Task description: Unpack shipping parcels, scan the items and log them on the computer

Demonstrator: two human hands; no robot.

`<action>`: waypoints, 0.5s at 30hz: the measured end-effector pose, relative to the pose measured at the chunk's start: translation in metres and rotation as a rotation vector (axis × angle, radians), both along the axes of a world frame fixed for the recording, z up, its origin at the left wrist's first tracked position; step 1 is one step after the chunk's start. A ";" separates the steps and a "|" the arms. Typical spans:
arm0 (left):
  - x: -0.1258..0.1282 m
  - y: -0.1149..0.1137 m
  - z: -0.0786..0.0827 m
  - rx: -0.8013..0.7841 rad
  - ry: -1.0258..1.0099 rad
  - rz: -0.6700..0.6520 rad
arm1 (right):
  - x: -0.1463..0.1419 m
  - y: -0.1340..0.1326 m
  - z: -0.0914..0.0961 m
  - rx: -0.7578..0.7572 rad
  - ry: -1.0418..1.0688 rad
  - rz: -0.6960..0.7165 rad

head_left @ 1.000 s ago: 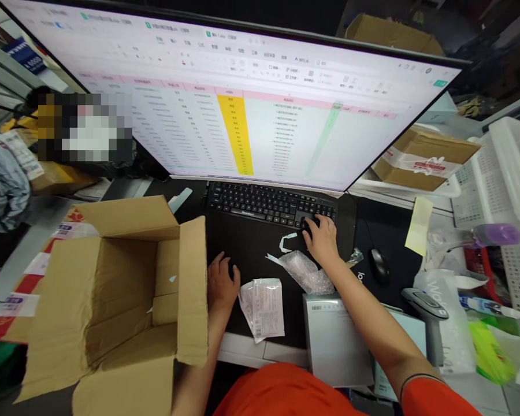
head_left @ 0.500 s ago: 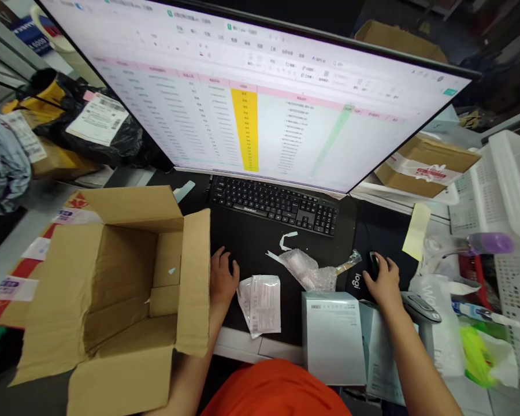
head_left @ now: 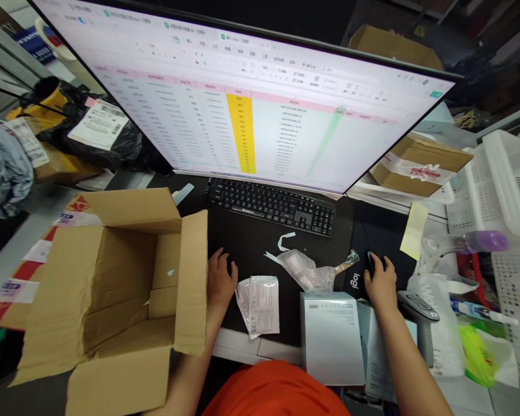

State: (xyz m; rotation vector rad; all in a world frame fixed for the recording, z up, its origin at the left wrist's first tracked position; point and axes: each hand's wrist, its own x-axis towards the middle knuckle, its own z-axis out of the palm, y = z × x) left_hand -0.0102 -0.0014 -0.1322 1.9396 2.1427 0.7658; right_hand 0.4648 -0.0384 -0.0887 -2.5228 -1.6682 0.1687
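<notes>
My right hand [head_left: 380, 282] rests on a black computer mouse [head_left: 371, 263] on the dark desk mat [head_left: 260, 245], fingers curled over it. My left hand [head_left: 221, 279] lies on the mat beside the open cardboard box [head_left: 117, 289], fingers loosely bent, nothing seen in it. A black keyboard [head_left: 273, 205] sits under a large monitor [head_left: 251, 98] showing a spreadsheet. Between my hands lie a folded paper packet [head_left: 260, 303], a wad of bubble wrap [head_left: 307, 270] and a pale grey product box [head_left: 331, 335].
A handheld barcode scanner [head_left: 420, 315] stands right of the mouse. White mesh baskets [head_left: 502, 185] and a taped carton [head_left: 420, 159] fill the right side. Black bags with a shipping label [head_left: 97, 124] lie at the left rear. A yellow sticky note [head_left: 413, 231] hangs near the monitor's corner.
My right hand left the keyboard's number pad and moved right onto the mouse, where it now stays. My left hand has kept its place on the mat.
</notes>
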 end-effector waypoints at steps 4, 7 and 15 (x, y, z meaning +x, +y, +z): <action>0.001 0.000 0.000 0.013 0.004 0.003 | -0.001 0.001 -0.001 0.005 -0.003 0.000; 0.000 0.000 0.000 0.023 0.012 -0.001 | -0.001 0.001 0.000 0.004 -0.012 0.005; -0.003 0.001 -0.004 0.003 -0.009 0.005 | -0.001 0.001 -0.003 0.021 -0.017 0.010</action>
